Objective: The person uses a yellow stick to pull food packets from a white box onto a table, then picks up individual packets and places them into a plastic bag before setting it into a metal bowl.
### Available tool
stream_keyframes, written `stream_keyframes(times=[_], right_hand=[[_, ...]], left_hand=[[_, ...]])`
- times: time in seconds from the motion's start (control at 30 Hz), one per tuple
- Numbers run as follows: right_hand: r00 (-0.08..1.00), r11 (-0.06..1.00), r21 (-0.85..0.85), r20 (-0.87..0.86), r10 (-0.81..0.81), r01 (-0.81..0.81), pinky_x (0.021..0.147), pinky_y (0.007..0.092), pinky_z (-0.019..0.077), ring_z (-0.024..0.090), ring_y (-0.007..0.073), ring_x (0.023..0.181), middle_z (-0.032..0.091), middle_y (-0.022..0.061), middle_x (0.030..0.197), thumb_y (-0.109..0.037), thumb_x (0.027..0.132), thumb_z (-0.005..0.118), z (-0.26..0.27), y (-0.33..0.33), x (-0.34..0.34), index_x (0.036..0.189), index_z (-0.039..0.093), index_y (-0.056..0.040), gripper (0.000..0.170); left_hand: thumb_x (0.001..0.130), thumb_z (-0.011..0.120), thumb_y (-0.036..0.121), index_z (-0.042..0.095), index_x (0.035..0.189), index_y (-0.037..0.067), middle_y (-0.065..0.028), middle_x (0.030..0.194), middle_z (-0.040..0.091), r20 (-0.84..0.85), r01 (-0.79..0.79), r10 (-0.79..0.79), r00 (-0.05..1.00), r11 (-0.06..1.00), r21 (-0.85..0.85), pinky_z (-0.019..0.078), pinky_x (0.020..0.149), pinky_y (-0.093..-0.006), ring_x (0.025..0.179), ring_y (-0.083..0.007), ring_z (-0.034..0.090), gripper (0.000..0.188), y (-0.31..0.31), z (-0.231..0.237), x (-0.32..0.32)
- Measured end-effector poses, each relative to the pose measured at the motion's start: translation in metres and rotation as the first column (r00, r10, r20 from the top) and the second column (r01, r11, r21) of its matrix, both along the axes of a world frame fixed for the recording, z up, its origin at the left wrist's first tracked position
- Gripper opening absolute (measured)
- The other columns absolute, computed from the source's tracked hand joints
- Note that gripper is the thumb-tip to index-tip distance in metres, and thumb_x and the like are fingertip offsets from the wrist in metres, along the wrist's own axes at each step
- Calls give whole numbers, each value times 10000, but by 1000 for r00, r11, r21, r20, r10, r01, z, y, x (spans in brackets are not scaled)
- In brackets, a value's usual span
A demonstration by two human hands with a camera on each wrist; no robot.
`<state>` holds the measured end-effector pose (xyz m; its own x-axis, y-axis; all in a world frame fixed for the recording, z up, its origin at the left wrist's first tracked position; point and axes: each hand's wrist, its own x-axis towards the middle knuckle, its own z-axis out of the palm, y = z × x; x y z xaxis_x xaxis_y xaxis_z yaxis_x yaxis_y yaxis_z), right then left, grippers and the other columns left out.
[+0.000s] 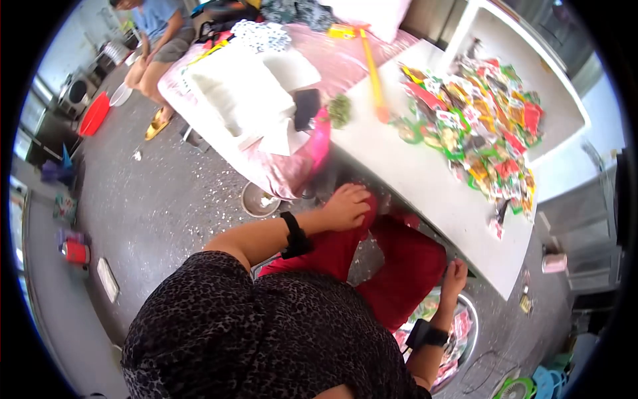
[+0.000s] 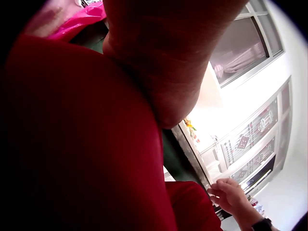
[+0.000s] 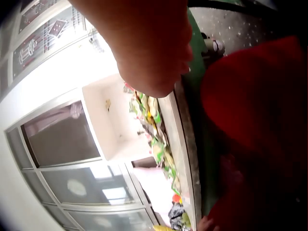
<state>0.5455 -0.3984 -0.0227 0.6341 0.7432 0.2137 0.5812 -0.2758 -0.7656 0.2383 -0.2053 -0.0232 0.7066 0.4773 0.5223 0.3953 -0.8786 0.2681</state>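
Observation:
My left hand (image 1: pixel 347 207) rests on my left knee, on dark red trousers (image 1: pixel 412 266), fingers lying relaxed over the cloth. Beside the white table's near edge is my right hand (image 1: pixel 455 276), its fingers loosely bent; the left wrist view shows nothing in them. Below that hand, a metal basin (image 1: pixel 473 326) full of small colourful packets (image 1: pixel 458 332) stands on the floor, partly hidden by my arm and leg. A heap of similar packets (image 1: pixel 478 120) covers the far part of the white table (image 1: pixel 432 173), spilling from an open white foam box (image 1: pixel 565 130).
A yellow stick-like tool (image 1: pixel 373 73) and a green clump (image 1: pixel 339 111) lie at the table's left. White foam pieces (image 1: pixel 232 86) sit on a pink-covered surface. A bowl (image 1: pixel 259 201) stands on the littered floor. Another person (image 1: pixel 159 40) sits at the back left.

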Motion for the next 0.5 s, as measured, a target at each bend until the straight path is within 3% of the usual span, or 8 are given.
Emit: stream_keyframes(times=[0.03, 0.07, 0.2, 0.27, 0.33, 0.43, 0.5], right_hand=[[999, 999, -16, 4, 51, -51, 697, 284, 419, 516, 195, 764, 547, 126, 853, -107, 781, 493, 3, 10, -3, 931, 510, 27, 202], [990, 997, -11, 116, 77, -76, 729, 315, 414, 525, 245, 811, 545, 152, 883, -115, 780, 497, 1, 16, -20, 926, 505, 32, 207], [932, 975, 11, 296, 208, -222, 732, 382, 409, 497, 355, 827, 530, 190, 884, -90, 737, 522, -11, 37, -39, 901, 497, 19, 199], [834, 976, -100, 508, 217, -193, 708, 409, 388, 505, 321, 834, 544, 144, 880, -138, 692, 547, -34, 40, -34, 869, 514, -36, 207], [758, 974, -158, 612, 225, -162, 734, 403, 360, 494, 283, 879, 551, 94, 895, -158, 647, 556, -38, 41, -38, 847, 528, -68, 221], [761, 975, -173, 612, 215, -137, 735, 401, 362, 496, 279, 870, 552, 87, 879, -151, 635, 554, -37, 41, -38, 830, 533, -67, 213], [756, 976, -179, 620, 208, -122, 740, 401, 362, 496, 277, 871, 552, 87, 873, -148, 631, 553, -36, 44, -38, 817, 534, -66, 204]], left_hand=[[600, 582, 195, 569, 808, 116, -92, 1032, 480, 2, 1, -1, 1000, 1000, -1, 330, 858, -429, 1013, -288, 427, 222, 0, -1, -2], [603, 580, 197, 569, 811, 117, -91, 1035, 478, 4, 2, -2, 1000, 1000, -2, 327, 862, -429, 1017, -287, 424, 223, 1, -1, -3], [591, 574, 184, 552, 780, 111, -97, 1030, 474, 14, 38, -37, 999, 998, -47, 331, 841, -424, 1010, -291, 423, 203, 3, 2, -6], [582, 575, 176, 546, 775, 106, -105, 1025, 474, 62, 52, -51, 997, 999, -11, 337, 826, -421, 1007, -299, 421, 208, 5, -1, -7], [592, 581, 179, 540, 800, 98, -108, 1021, 473, 62, 66, -64, 996, 997, -29, 339, 830, -419, 1005, -304, 421, 226, 6, -5, -9], [599, 591, 171, 532, 850, 82, -116, 1017, 472, 73, 47, -43, 996, 997, -61, 347, 831, -416, 1004, -302, 423, 273, 10, -4, -13], [604, 596, 166, 526, 883, 72, -124, 1018, 469, 127, -19, 18, 992, 1000, 9, 352, 834, -412, 1000, -298, 426, 302, 27, 8, -25]])
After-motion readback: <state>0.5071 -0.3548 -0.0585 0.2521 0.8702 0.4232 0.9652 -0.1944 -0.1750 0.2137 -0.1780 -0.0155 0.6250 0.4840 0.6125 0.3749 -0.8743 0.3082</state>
